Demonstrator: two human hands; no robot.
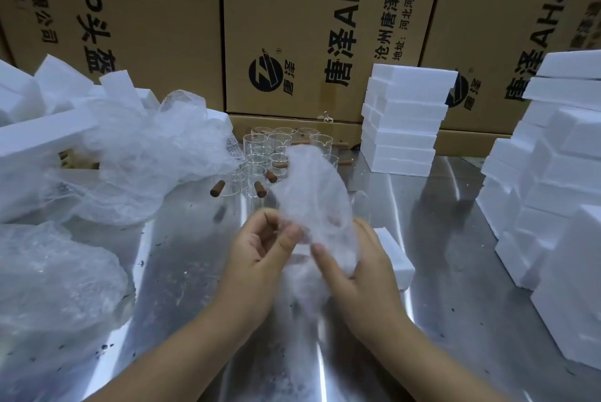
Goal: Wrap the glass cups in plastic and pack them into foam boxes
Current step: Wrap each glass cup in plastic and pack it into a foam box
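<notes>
Both forearms reach in over the steel surface (pixel 455 239), holding a crumpled sheet of plastic (pixel 312 187) upright between them. The left hand (pixel 260 249) pinches its lower edge with curled fingers, and the right hand (pixel 364 268) grips it, thumb in front. Foam boxes (pixel 406 122) stand stacked behind, their insides hidden. The glass cups (pixel 279 148) cluster unwrapped behind the sheet.

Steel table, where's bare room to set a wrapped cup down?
Bare steel lies between the small foam block and the right foam stacks, and left of the left hand. Crowded: glass cups and plastic heap at back-left.
</notes>
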